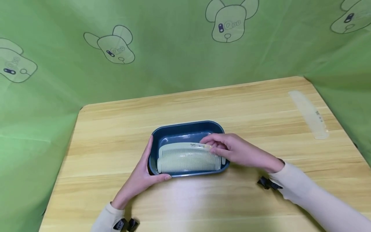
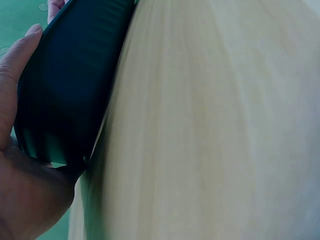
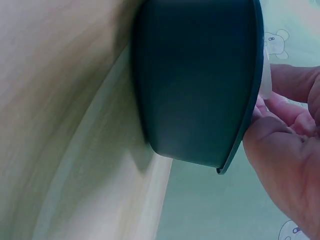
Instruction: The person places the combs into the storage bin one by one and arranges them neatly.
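Note:
A dark blue rectangular container (image 1: pixel 185 128) stands on the table. Inside it, pale translucent combs lie lengthwise with their teeth towards the front. My right hand (image 1: pixel 232 149) pinches the right end of the upper comb (image 1: pixel 176 146), which bears small dark print. Just in front lies another comb (image 1: pixel 188 165), and a further comb end (image 1: pixel 223 160) shows at the container's right side. In the right wrist view, a pale comb edge (image 3: pixel 266 80) peeps above the rim by the fingers. My left hand (image 1: pixel 142 175) rests against the container's left end, fingers straight along the side, thumb along the front.
One more pale comb (image 1: pixel 310 114) lies on the wooden table (image 1: pixel 116 129) near its right edge. Green cloth (image 1: pixel 174 64) with printed animal heads hangs behind and beside the table. Dark wrist devices (image 1: pixel 269 183) sit at the cuffs.

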`<act>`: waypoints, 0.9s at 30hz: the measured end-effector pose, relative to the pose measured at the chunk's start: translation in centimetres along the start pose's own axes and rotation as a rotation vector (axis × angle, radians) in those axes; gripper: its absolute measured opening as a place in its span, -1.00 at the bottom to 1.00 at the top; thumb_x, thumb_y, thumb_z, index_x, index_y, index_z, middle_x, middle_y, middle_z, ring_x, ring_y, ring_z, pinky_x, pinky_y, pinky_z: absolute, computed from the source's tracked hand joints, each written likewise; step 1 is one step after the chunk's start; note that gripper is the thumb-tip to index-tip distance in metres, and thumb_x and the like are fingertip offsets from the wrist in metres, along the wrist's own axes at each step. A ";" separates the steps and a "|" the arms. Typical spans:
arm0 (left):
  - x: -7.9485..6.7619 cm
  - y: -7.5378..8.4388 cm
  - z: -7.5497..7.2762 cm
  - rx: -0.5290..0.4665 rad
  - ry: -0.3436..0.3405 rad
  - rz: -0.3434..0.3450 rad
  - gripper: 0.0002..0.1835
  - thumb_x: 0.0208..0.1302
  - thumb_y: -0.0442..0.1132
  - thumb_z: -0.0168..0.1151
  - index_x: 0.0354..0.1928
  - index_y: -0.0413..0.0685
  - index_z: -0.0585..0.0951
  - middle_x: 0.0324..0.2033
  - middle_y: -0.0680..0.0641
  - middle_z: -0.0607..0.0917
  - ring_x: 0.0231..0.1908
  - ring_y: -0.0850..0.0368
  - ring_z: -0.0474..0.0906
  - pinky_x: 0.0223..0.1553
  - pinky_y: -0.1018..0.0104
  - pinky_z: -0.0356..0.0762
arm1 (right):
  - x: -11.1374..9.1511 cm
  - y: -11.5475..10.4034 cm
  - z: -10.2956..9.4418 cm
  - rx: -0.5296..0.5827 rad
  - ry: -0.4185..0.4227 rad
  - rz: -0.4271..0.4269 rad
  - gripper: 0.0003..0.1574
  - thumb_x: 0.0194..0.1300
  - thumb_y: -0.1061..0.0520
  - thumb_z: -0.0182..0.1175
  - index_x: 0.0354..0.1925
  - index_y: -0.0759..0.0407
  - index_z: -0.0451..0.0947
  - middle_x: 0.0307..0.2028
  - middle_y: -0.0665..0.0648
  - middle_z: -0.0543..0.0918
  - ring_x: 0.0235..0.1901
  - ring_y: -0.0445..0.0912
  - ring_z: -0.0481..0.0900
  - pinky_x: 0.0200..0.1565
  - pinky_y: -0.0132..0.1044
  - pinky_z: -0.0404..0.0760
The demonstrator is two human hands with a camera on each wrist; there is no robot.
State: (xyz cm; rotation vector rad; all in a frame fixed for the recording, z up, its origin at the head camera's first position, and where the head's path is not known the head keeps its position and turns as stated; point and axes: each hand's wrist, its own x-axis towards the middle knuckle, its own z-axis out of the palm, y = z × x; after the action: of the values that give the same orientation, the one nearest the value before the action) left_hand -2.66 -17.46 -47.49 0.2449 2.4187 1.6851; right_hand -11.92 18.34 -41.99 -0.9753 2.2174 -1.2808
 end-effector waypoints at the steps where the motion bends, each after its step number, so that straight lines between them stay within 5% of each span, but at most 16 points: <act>1: 0.0 0.0 0.0 0.002 0.000 -0.001 0.51 0.12 -0.12 0.77 0.80 0.41 -0.25 0.74 0.24 -0.21 0.70 0.06 -0.30 0.60 -0.34 -0.23 | 0.0 0.0 0.0 -0.012 -0.008 -0.012 -0.63 0.64 0.32 0.22 0.31 0.18 0.66 -0.17 -0.02 0.68 -0.19 -0.11 0.59 -0.14 -0.31 0.66; 13: -0.2 -0.3 0.0 -0.003 -0.008 0.004 0.51 0.12 -0.13 0.77 0.80 0.41 -0.25 0.74 0.23 -0.21 0.70 0.06 -0.29 0.59 -0.36 -0.22 | 0.1 0.1 0.6 -0.142 -0.040 -0.097 -0.65 0.61 0.31 0.25 0.28 0.20 0.68 -0.13 -0.12 0.63 -0.25 -0.20 0.54 -0.20 -0.29 0.61; 27: 0.0 -0.2 -0.1 0.007 -0.008 0.012 0.51 0.12 -0.11 0.77 0.80 0.39 -0.26 0.74 0.21 -0.22 0.70 0.04 -0.30 0.59 -0.36 -0.21 | 0.4 -0.2 0.8 -0.187 -0.065 -0.095 -0.68 0.63 0.26 0.25 0.26 0.16 0.69 0.06 -0.07 0.73 -0.12 -0.19 0.61 -0.09 -0.22 0.67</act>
State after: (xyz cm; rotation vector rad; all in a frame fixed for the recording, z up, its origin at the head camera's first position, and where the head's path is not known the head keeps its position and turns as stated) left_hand -2.71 -17.58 -47.67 0.2675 2.4224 1.6782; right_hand -11.59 17.51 -42.20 -1.1875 2.2958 -1.0786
